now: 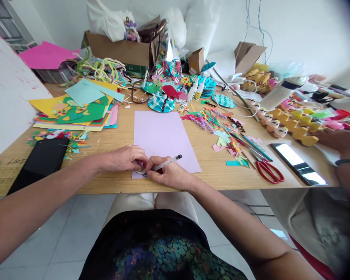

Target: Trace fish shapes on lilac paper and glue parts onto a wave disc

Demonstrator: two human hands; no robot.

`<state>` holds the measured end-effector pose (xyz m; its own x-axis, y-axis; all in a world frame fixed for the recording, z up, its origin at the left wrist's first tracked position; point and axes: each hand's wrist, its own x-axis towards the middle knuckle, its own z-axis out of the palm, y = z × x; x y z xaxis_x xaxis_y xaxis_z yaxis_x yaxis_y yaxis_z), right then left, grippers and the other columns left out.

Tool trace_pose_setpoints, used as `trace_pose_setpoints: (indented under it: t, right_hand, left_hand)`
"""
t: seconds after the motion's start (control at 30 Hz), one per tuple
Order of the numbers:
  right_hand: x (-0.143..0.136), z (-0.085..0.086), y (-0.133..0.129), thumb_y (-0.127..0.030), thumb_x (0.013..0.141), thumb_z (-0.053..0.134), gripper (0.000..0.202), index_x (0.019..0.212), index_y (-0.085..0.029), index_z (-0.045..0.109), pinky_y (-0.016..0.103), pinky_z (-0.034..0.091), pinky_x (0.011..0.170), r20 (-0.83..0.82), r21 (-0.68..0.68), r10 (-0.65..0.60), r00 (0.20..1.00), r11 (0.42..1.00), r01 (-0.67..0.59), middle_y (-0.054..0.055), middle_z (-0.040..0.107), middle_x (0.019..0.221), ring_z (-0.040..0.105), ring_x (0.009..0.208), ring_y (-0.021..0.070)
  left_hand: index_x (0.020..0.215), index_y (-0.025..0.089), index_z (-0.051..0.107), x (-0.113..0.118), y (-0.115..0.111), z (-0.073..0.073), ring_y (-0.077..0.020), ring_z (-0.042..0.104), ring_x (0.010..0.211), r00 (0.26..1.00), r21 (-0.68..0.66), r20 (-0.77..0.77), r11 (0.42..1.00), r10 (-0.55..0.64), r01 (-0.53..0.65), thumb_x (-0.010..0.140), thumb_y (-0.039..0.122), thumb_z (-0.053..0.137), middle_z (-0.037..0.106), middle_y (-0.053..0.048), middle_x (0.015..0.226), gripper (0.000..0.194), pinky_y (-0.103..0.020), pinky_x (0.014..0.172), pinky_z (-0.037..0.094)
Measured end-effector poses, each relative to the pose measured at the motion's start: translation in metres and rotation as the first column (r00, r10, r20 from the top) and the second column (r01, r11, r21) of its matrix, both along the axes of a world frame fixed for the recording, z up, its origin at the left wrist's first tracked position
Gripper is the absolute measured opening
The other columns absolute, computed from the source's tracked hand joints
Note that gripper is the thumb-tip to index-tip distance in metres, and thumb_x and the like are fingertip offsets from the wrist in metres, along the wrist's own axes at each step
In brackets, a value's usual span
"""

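- Paper (166, 136): flat on the table (118, 136); looks light, easily creased, best pressed down near an edge.
- Left hand (131, 158): fingers curled in, holding a pale piece (139, 171) against the paper's near-left corner.
- Right hand (170, 174): closed round the pen (168, 161), low down; probably stiff, light.

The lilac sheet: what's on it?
On the lilac sheet, the left hand at a small pale piece, the right hand with a pen. Hands partly hide piece and sheet beneath.
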<state>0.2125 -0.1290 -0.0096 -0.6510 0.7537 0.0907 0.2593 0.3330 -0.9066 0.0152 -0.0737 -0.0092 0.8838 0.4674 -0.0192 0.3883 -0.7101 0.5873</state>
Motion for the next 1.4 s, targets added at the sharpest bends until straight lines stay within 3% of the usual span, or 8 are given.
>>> trace_pose_setpoints:
  t: [0.33, 1.0, 1.4]
  right_hand:
    - [-0.002, -0.004, 0.002, -0.012, 0.074, 0.05, 0.006, 0.076, -0.016, 0.054, 0.02, 0.037, 0.055, 0.031, 0.028, 0.012, 0.999, 1.0, -0.013, -0.002, 0.055, 0.069, 0.045, 0.059, 0.0079]
    - [-0.014, 0.006, 0.001, -0.008, 0.074, 0.049, 0.009, 0.074, -0.016, 0.053, 0.019, 0.037, 0.056, 0.075, 0.06, 0.005, 0.997, 0.998, -0.01, -0.003, 0.054, 0.068, 0.045, 0.057, 0.0064]
    - [-0.02, 0.001, 0.001, -0.011, 0.076, 0.051, 0.007, 0.079, -0.016, 0.055, 0.02, 0.039, 0.061, 0.106, 0.107, -0.035, 0.994, 0.994, 0.024, -0.001, 0.057, 0.071, 0.049, 0.062, 0.0078]
  left_hand:
    - [0.069, 0.018, 0.06, 0.0, 0.0, -0.001, -0.0129, 0.047, 0.068, 1.0, 0.018, 0.01, 1.0, -0.004, 0.004, 0.077, 0.019, 0.06, 0.052, 0.002, 0.065, 0.008, -0.024, 0.065, 0.035]
    - [0.064, 0.018, 0.058, -0.001, 0.004, -0.005, -0.0139, 0.049, 0.069, 0.995, -0.049, 0.082, 0.997, -0.052, 0.056, 0.08, 0.015, 0.051, 0.056, 0.0, 0.067, 0.017, -0.025, 0.067, 0.037]
    - [0.06, 0.018, 0.051, 0.001, 0.004, 0.002, -0.0134, 0.049, 0.069, 0.994, -0.071, 0.083, 0.994, -0.074, 0.08, 0.081, 0.011, 0.044, 0.055, -0.001, 0.067, 0.023, -0.024, 0.066, 0.039]
